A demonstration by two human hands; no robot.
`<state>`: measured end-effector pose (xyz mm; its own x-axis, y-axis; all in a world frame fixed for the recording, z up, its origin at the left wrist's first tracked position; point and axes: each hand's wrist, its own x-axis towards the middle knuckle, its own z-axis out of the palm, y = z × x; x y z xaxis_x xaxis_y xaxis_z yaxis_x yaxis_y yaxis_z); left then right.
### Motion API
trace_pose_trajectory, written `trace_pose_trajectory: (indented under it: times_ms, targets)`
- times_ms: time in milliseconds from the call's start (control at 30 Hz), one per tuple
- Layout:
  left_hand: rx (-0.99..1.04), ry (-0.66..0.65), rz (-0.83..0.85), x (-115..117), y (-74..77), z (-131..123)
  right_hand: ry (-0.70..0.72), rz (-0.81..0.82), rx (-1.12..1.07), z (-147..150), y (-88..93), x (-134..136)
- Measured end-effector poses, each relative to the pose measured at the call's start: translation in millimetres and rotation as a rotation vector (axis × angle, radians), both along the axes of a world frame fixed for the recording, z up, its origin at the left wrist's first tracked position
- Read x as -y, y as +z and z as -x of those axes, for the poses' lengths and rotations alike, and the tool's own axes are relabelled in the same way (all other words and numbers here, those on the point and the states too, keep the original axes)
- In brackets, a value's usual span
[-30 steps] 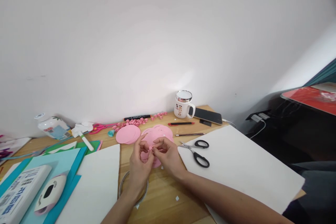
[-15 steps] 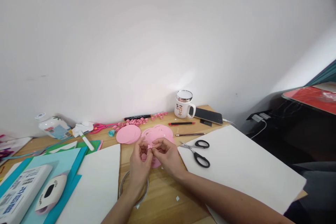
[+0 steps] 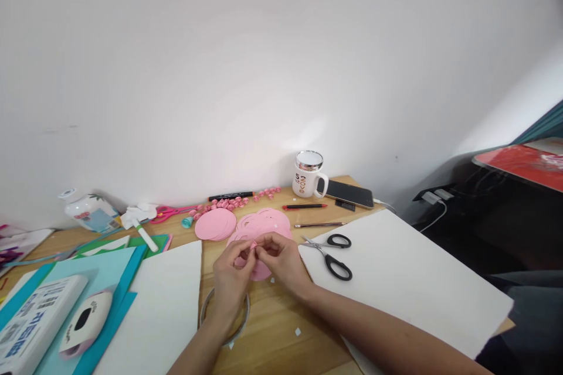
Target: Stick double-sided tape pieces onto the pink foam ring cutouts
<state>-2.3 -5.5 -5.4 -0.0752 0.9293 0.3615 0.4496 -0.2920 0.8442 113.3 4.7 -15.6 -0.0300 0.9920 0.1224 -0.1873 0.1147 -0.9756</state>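
My left hand (image 3: 233, 263) and my right hand (image 3: 280, 258) meet at the fingertips, both pinching a small piece of pink paper (image 3: 253, 245). Fingers hide most of that piece. Just beyond and beneath them lies a loose pile of pink paper cutouts (image 3: 268, 220). A stack of pink paper circles (image 3: 215, 224) sits to its left. Small pink rolled paper pieces (image 3: 224, 203) are scattered along the wall side. Under my left wrist is a roll of tape (image 3: 246, 310), partly covered. Scissors with black handles (image 3: 336, 255) lie spread to the right of my right hand.
A white mug (image 3: 308, 176), a phone (image 3: 349, 193) and a red-black pen (image 3: 305, 207) are at the back. White sheets (image 3: 409, 275) cover the right side. On the left are teal paper (image 3: 105, 269), a white box (image 3: 41, 322), a jar (image 3: 90, 211) and pink scissors (image 3: 169, 213).
My left hand has shifted slightly left and its fingers sit lower around the pink piece. The right hand's fingers have moved a little. Everything on the table stays put.
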Motion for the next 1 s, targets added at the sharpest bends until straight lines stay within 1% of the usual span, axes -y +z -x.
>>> trace_pose_trajectory:
  times_ms: [100,200,333,433,533,600,667,733,833,900,1000]
  targets:
    - [-0.029,-0.025,-0.021,0,-0.3,1,-0.016,-0.066,0.098,-2,-5.7,-2]
    - [-0.053,-0.033,-0.023,-1,-2.3,3,-0.033,-0.164,0.247,-6,-10.3,-4]
    - [-0.085,-0.046,-0.019,-1,-5.3,3,-0.014,-0.316,0.489,-12,-10.7,-6]
    - [-0.129,-0.072,-0.043,-1,-4.7,3,-0.015,-0.409,0.634,-14,-9.5,-5]
    - [-0.174,-0.097,-0.067,1,-2.7,3,-0.051,-0.495,0.729,-14,-9.5,-3]
    - [-0.202,-0.101,-0.073,2,-1.9,3,-0.072,-0.522,0.754,-13,-9.8,-2]
    - [-0.224,-0.097,-0.081,2,-2.5,3,-0.076,-0.501,0.756,-13,-9.7,-1]
    - [-0.238,-0.082,-0.084,2,-4.2,3,-0.064,-0.402,0.691,-11,-8.8,-1]
    - [-0.236,-0.03,-0.068,1,-7.4,1,-0.029,-0.158,0.422,-8,-5.4,0]
    - [-0.217,0.012,-0.049,1,-8.4,-1,-0.016,-0.024,0.242,-5,-2.1,2]
    - [-0.179,0.068,-0.031,2,-7.3,-3,0.001,0.074,0.084,0,2.5,4]
